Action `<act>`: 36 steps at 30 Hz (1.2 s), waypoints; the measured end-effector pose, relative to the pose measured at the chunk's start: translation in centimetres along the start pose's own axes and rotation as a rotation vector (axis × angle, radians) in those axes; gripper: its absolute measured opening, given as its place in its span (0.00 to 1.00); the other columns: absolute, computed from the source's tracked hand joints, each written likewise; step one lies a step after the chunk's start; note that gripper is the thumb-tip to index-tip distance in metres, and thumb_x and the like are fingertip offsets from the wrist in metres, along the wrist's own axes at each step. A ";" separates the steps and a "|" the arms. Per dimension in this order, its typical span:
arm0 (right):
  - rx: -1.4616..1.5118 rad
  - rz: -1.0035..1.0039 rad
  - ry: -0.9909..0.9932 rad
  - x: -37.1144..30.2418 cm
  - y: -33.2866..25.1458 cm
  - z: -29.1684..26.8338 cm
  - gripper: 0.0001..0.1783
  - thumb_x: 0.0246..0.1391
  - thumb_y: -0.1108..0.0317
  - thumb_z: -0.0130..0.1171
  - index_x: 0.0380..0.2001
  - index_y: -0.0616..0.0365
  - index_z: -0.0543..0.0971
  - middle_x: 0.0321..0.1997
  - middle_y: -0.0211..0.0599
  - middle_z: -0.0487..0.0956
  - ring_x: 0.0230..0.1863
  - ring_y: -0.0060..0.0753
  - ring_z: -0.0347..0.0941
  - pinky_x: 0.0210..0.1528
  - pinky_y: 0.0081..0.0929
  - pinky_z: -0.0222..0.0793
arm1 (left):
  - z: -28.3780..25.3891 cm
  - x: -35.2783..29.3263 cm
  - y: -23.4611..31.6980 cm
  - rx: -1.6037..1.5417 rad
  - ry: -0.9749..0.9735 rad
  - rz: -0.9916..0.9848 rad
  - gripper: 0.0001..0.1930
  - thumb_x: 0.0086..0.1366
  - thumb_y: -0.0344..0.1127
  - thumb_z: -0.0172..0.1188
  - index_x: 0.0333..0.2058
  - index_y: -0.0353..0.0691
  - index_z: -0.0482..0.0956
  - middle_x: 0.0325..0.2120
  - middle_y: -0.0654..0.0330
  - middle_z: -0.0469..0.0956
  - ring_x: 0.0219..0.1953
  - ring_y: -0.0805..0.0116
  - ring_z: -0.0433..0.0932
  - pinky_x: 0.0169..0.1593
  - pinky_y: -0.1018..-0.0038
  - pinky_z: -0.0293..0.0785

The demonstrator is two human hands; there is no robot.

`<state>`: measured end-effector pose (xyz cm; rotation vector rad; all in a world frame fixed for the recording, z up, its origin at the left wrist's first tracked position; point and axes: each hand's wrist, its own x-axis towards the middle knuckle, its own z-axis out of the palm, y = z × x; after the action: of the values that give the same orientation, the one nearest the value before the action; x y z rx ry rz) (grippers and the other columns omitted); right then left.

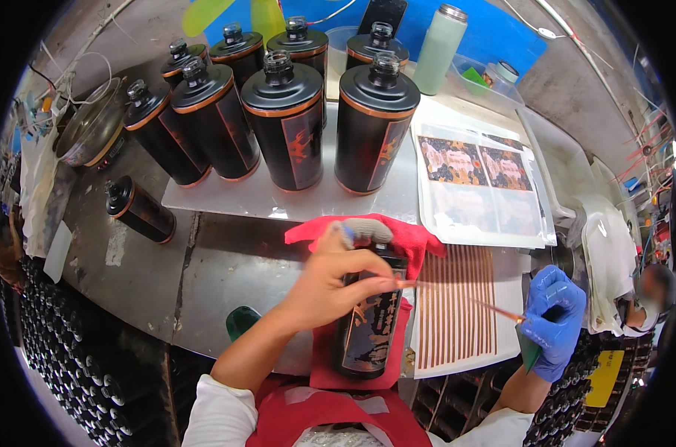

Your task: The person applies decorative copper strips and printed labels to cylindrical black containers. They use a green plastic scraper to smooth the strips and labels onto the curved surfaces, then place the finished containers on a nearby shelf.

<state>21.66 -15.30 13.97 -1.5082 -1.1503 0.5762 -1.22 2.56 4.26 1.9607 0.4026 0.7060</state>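
Observation:
Between my hands stretches a thin copper-coloured strip (494,308), slightly blurred. My left hand (345,279), bare at thumb and palm, pinches its left end above a black bottle (369,339). That bottle lies with its neck away from me on a red cloth (420,235), its decorated face up and partly hidden by the hand. A grey knit piece (368,229) shows at my left fingers; whether I wear it is unclear. My right hand (552,316), in a blue glove, is closed on the strip's right end, with a flat green piece (531,354) under the fingers.
A white sheet of parallel copper strips (509,335) lies right of the bottle. Beyond it are printed label sheets (479,194). Several black bottles (282,134) stand on a raised board (226,200); a smaller bottle (141,210) is at left. A green flask (441,52) stands behind.

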 end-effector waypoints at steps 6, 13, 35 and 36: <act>-0.021 0.115 -0.083 -0.7 0.4 0.8 0.12 0.16 0.75 0.67 0.13 0.60 0.76 0.26 0.38 0.73 0.27 0.27 0.67 0.30 0.22 0.62 | -2.3 -4.1 -0.3 -0.686 -0.076 -0.285 0.10 0.55 0.26 0.63 0.33 0.39 0.70 0.37 0.64 0.70 0.39 0.76 0.70 0.44 0.77 0.66; -0.058 0.254 -0.066 0.5 2.1 1.4 0.10 0.23 0.77 0.65 0.16 0.61 0.75 0.25 0.36 0.72 0.29 0.26 0.66 0.32 0.22 0.61 | -2.4 -4.3 -1.2 -1.161 -0.006 -0.494 0.17 0.46 0.26 0.69 0.34 0.39 0.72 0.32 0.65 0.72 0.34 0.77 0.72 0.40 0.80 0.68; -0.001 0.392 0.086 1.8 6.8 -0.2 0.05 0.38 0.75 0.58 0.17 0.61 0.71 0.24 0.31 0.67 0.21 0.15 0.58 0.21 0.12 0.51 | 1.1 -2.0 -4.3 -1.064 0.434 -0.638 0.05 0.53 0.27 0.64 0.29 0.35 0.78 0.25 0.61 0.78 0.25 0.77 0.75 0.30 0.83 0.71; -0.004 0.390 0.082 1.7 7.1 -0.4 0.05 0.38 0.75 0.58 0.18 0.61 0.71 0.24 0.31 0.67 0.21 0.15 0.58 0.20 0.12 0.50 | 1.2 -1.9 -4.3 -1.065 0.437 -0.643 0.05 0.53 0.27 0.64 0.29 0.35 0.78 0.25 0.61 0.78 0.25 0.77 0.75 0.30 0.83 0.71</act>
<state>25.19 -13.44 7.88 -1.7565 -0.7974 0.7649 -1.93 2.72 -0.55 0.6085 0.6925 0.6968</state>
